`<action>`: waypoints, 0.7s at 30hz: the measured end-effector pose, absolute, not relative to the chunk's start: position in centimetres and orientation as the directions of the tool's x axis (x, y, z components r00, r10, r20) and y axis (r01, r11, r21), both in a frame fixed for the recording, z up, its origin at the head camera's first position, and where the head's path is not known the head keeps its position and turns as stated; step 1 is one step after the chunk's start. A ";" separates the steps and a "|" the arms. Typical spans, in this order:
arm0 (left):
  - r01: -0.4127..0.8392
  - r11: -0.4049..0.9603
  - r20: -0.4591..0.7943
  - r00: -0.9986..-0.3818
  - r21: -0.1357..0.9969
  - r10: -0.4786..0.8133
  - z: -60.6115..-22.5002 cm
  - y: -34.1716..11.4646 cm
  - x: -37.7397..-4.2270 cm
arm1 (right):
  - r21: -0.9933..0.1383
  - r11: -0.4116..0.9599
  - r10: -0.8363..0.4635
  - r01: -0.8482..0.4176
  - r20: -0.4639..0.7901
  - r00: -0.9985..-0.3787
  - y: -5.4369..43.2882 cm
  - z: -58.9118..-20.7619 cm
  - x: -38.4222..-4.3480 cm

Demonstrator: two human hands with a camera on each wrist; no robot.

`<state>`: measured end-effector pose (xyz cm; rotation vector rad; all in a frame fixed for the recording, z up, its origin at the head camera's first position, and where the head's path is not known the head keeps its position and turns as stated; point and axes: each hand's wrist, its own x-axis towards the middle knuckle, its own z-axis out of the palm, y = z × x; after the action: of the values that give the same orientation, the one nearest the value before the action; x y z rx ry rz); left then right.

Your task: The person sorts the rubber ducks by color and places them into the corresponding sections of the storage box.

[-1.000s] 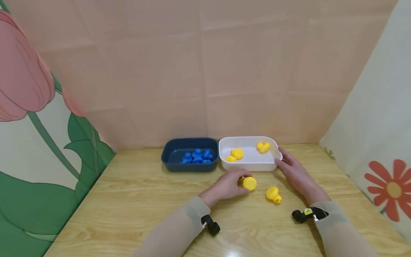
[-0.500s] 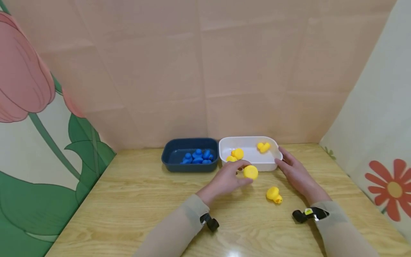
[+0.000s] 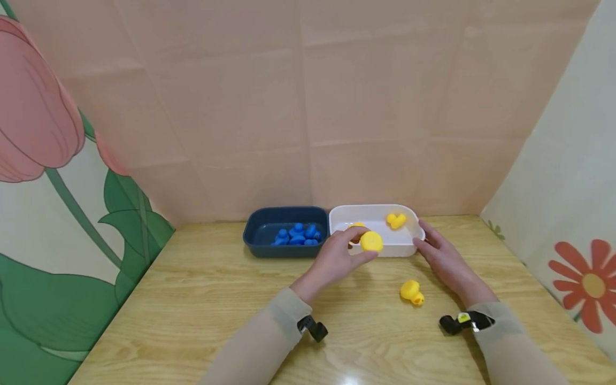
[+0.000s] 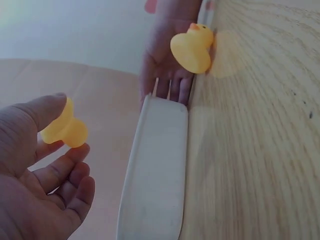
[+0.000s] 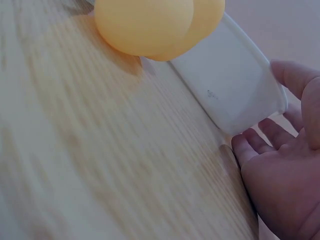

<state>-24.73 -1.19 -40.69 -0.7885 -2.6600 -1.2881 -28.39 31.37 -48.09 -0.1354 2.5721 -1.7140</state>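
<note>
A yellow rubber duck (image 3: 371,241) is pinched between the thumb and fingers of my left hand (image 3: 337,254), its round flat base towards me. In the head view it overlaps the front wall of the white tray (image 3: 399,250); the left wrist view shows the duck (image 4: 65,127) beside the tray. My right hand (image 3: 445,262) touches the tray's right end, thumb at the rim (image 5: 272,82) and fingers fairly straight along the outside. Another yellow duck (image 3: 395,221) lies inside at the right; others at the left are mostly hidden behind my left hand.
A dark blue tray (image 3: 255,250) with several blue ducks (image 3: 297,233) stands left of the white one. One loose yellow duck (image 3: 412,292) lies on the wooden table (image 3: 192,299) between my forearms. A pinkish cloth wall (image 3: 308,133) rises behind the trays.
My left hand has lifted the pinched duck from the table, up and forward to the white tray's front, now covering the ducks at its left. The right hand stays at the tray's end.
</note>
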 end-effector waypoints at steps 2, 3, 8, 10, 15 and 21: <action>0.487 0.512 0.299 -0.863 0.708 0.407 -40.4 -1.2 -24.8 | -0.923 0.381 -0.100 -0.049 0.012 -0.995 31.4 -48.1 -28.4; 0.488 0.511 0.305 -0.863 0.707 0.403 -40.3 -1.2 -24.8 | -0.923 0.382 -0.101 -0.052 0.014 -0.995 31.5 -48.0 -28.4; 0.500 0.517 0.341 -0.862 0.694 0.376 -39.5 -1.2 -25.1 | -0.923 0.381 -0.103 -0.054 0.016 -0.995 31.4 -48.1 -28.5; 0.503 0.530 0.354 -0.862 0.682 0.362 -39.2 -1.1 -25.4 | -0.923 0.382 -0.103 -0.055 0.016 -0.995 31.3 -48.2 -28.5; 0.521 0.549 0.397 -0.854 0.654 0.338 -39.0 -0.8 -26.4 | -0.925 0.376 -0.102 -0.046 0.008 -0.995 31.3 -48.3 -28.5; 0.490 0.588 0.386 -0.871 0.644 0.303 -38.8 -0.1 -27.5 | -0.935 0.352 -0.106 -0.042 0.005 -0.994 31.4 -48.2 -28.4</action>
<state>-27.46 -0.05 -38.81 -0.6566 -2.5828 -1.1544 -28.42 31.40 -48.18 -0.1391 2.5367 -1.7520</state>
